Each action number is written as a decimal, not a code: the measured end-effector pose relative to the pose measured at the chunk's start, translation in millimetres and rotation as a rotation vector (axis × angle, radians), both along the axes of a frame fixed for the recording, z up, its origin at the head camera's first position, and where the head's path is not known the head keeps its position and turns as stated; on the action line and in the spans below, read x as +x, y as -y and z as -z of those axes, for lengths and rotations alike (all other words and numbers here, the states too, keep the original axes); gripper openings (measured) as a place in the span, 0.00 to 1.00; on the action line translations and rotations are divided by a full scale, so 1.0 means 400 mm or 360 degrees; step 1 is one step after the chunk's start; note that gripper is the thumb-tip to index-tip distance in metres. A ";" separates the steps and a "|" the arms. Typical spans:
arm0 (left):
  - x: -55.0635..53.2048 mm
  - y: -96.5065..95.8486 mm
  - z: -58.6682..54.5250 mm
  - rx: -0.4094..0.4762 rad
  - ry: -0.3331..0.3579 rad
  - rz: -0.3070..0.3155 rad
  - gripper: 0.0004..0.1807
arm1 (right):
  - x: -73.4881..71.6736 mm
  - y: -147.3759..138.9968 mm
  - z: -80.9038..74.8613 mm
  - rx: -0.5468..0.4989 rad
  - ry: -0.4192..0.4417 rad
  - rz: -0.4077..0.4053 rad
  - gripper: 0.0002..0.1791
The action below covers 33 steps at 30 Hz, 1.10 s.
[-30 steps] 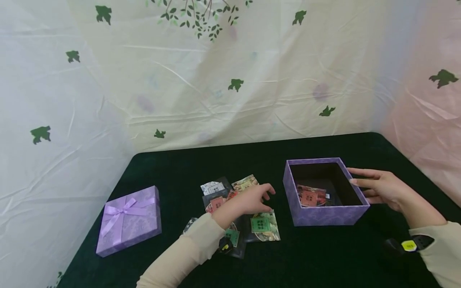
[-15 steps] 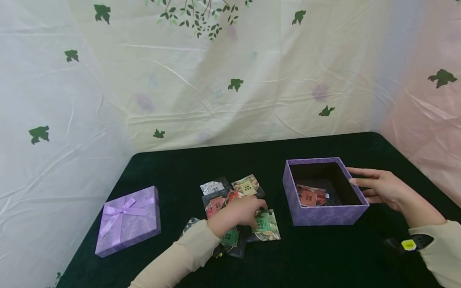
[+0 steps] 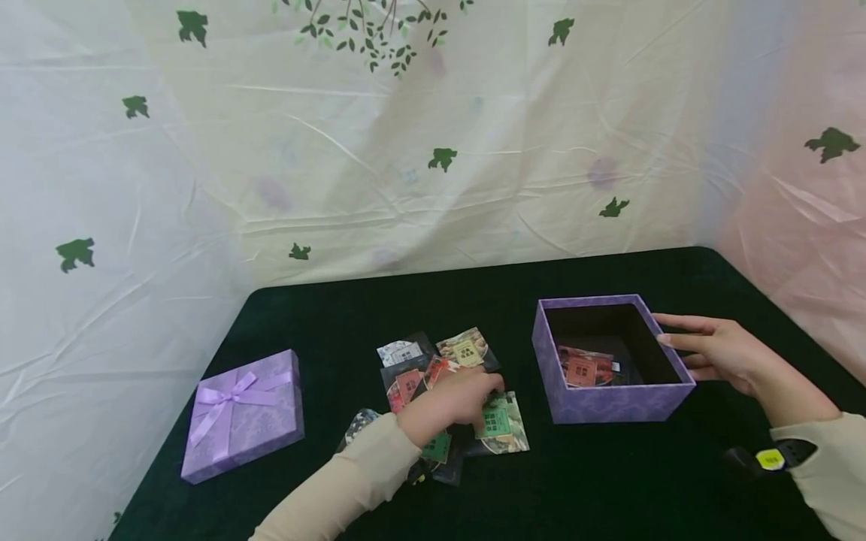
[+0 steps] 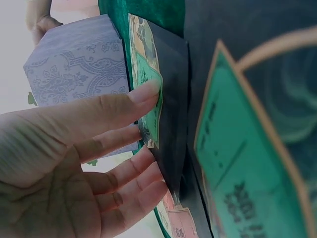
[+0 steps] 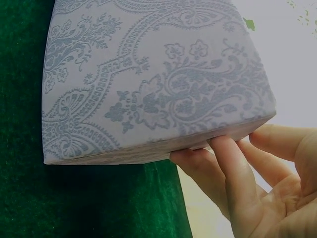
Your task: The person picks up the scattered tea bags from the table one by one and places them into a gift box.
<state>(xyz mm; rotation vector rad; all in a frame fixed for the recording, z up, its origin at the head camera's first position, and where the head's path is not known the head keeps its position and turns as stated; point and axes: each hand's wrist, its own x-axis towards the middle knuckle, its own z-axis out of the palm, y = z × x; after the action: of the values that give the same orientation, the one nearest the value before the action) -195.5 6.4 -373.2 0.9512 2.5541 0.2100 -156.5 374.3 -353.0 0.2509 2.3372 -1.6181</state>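
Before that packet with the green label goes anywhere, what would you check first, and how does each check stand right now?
1. Left hand on the green-label packet: ok, fingertips touch its edge.
2. Packet gripped: not ok, fingers lie straight, no pinch yet.
3. Purple box open: ok, lid sits apart at the left.
4. Box steadied: ok, right hand rests against its side.
5. Room inside the box: ok, only a few packets on its floor.
6. Only one packet caught: cannot tell, packets overlap.
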 end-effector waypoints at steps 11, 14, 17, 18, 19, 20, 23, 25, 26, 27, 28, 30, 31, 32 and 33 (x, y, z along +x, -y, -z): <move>-0.004 0.016 -0.001 0.0072 0.0057 0.0080 0.32 | 0.003 0.000 -0.002 -0.0005 0.0000 0.0005 0.25; -0.004 0.016 -0.002 0.0062 0.0042 0.0109 0.32 | 0.004 -0.002 -0.003 -0.0001 0.0006 0.0004 0.25; -0.002 0.016 -0.004 0.0056 0.0057 0.0110 0.32 | 0.005 -0.004 -0.003 -0.0003 0.0010 0.0002 0.24; -0.001 0.016 -0.005 0.0054 0.0061 0.0110 0.32 | 0.005 -0.004 -0.003 -0.0008 0.0011 0.0001 0.23; -0.001 0.016 -0.007 0.0056 0.0071 0.0107 0.32 | 0.005 -0.004 -0.003 -0.0015 0.0011 0.0000 0.22; -0.001 0.017 -0.009 0.0059 0.0083 0.0104 0.31 | 0.005 -0.004 -0.004 -0.0020 0.0010 -0.0001 0.22; -0.001 0.022 -0.019 0.0070 0.0108 0.0093 0.29 | 0.004 -0.001 -0.004 -0.0030 0.0005 0.0000 0.20; -0.002 0.028 -0.027 0.0090 0.0150 0.0071 0.28 | 0.003 0.001 -0.003 -0.0027 -0.0004 0.0000 0.21; -0.002 0.032 -0.030 0.0104 0.0173 0.0059 0.27 | 0.003 0.003 -0.003 -0.0023 -0.0005 0.0003 0.22; -0.002 0.036 -0.033 0.0120 0.0194 0.0049 0.27 | 0.003 0.004 -0.002 -0.0021 -0.0007 0.0004 0.23; -0.002 0.039 -0.038 0.0141 0.0224 0.0039 0.27 | 0.003 0.004 -0.002 -0.0016 -0.0009 0.0005 0.25; -0.002 0.046 -0.042 0.0187 0.0270 0.0028 0.26 | 0.003 0.005 -0.001 -0.0013 -0.0008 0.0011 0.27; -0.002 0.048 -0.044 0.0212 0.0290 0.0025 0.26 | 0.004 0.005 -0.001 -0.0010 -0.0008 0.0013 0.28; -0.002 0.051 -0.045 0.0236 0.0305 0.0024 0.26 | 0.003 0.005 -0.002 -0.0008 -0.0007 0.0013 0.28; -0.002 0.054 -0.046 0.0257 0.0321 0.0021 0.26 | 0.003 0.005 -0.002 -0.0005 -0.0008 0.0012 0.29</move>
<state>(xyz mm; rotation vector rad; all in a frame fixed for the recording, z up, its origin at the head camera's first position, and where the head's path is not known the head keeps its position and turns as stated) -196.4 -15.0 -354.7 0.9525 2.3725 0.4896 -155.2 372.1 -352.2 0.2556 2.3401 -1.6277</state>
